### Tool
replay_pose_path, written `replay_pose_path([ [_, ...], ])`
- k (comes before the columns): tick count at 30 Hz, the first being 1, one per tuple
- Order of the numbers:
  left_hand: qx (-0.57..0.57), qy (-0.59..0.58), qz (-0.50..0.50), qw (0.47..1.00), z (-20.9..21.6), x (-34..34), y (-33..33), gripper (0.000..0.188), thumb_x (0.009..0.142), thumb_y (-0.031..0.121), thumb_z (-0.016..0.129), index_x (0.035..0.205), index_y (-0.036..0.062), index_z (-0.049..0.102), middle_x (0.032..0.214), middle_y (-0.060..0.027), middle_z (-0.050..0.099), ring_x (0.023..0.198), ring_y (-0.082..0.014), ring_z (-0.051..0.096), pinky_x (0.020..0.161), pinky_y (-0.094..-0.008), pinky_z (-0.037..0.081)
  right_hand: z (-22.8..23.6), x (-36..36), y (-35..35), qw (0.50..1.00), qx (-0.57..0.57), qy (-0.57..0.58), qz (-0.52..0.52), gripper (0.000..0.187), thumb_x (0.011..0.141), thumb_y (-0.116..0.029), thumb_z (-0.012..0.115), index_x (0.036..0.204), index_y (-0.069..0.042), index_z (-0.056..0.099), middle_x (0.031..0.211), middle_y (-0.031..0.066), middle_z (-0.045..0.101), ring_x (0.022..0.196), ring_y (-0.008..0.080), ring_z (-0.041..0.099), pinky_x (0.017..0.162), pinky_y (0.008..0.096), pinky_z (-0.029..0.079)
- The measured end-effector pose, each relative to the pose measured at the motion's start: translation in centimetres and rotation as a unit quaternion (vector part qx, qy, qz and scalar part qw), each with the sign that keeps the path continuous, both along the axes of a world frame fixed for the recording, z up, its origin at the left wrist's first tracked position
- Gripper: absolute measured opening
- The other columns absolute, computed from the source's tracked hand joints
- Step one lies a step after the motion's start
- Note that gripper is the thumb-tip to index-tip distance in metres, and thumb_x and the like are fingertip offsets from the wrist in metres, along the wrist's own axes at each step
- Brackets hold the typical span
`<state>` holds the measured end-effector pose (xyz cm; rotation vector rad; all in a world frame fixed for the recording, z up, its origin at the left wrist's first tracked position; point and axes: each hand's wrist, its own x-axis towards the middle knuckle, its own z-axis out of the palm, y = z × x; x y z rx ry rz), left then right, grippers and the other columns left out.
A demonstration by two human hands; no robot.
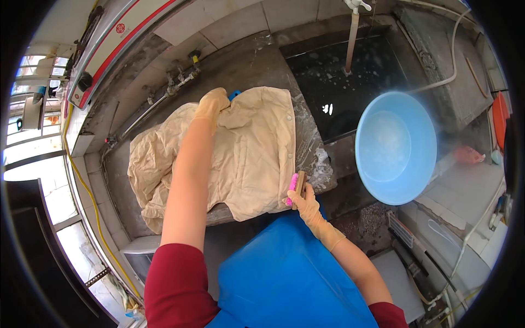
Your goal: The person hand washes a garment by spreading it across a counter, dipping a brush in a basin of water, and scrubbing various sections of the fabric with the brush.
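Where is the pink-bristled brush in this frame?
In the head view, just right of centre, the pink-bristled brush is held in the gloved right hand, at the lower right edge of the beige garment.

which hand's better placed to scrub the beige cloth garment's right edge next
Likely the right gloved hand: it holds a pink-bristled wooden brush by that edge, while the left gloved hand is at the far side of the beige garment.

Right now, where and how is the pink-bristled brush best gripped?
Probably by its tan block, coming from the right, the side of the right hand holding it: the pink bristles face left, toward the beige garment.
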<state>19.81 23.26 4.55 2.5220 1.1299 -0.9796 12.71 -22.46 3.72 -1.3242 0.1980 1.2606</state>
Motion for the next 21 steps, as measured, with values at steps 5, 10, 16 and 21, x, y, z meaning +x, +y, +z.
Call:
replay_pose_path([
  [5,0.076,-0.222,-0.016,0.972,6.4,1.5,1.1,0.038,0.087,0.035,0.068,0.117,0.0125,0.066,0.104,-0.0205,0.073,0.099,-0.0388,0.070,0.082,-0.0464,0.055,-2.0,-0.3,-0.8,1.000,-0.009,-0.027,-0.005,0.069,0.089,-0.029,0.080,0.140,-0.002,0.041,0.123,0.0140,0.058,0.102,0.0212,0.064,0.087,0.0345,0.057],
  [10,0.194,-0.318,-0.175,0.912,9.3,1.2,2.5,0.048,0.091,0.007,0.065,0.138,0.0115,0.055,0.109,-0.0139,0.070,0.091,-0.0343,0.069,0.083,-0.0428,0.055,-0.7,0.1,0.4,1.000,0.001,-0.004,-0.009,0.068,0.091,-0.028,0.078,0.139,0.001,0.039,0.116,0.0141,0.061,0.088,0.0199,0.068,0.083,0.0352,0.056],
  [16,0.221,-0.479,-0.239,0.815,5.0,-5.7,-7.0,0.071,0.083,-0.007,0.053,0.152,0.0011,0.037,0.143,-0.0227,0.049,0.131,-0.0383,0.049,0.114,-0.0457,0.036,1.0,0.6,1.6,0.997,-0.040,0.019,-0.060,0.062,0.091,-0.030,0.075,0.134,0.001,0.043,0.105,0.0122,0.062,0.080,0.0214,0.067,0.079,0.0347,0.057],
  [21,0.054,-0.212,-0.130,0.967,4.8,-19.1,-15.8,0.073,0.091,0.017,0.064,0.159,0.0165,0.037,0.161,-0.0195,0.036,0.148,-0.0446,0.031,0.120,-0.0586,0.024,2.2,2.9,2.5,0.990,-0.035,0.013,-0.133,0.056,0.092,-0.040,0.070,0.126,-0.001,0.049,0.094,0.0094,0.060,0.079,0.0239,0.067,0.080,0.0383,0.058],
])
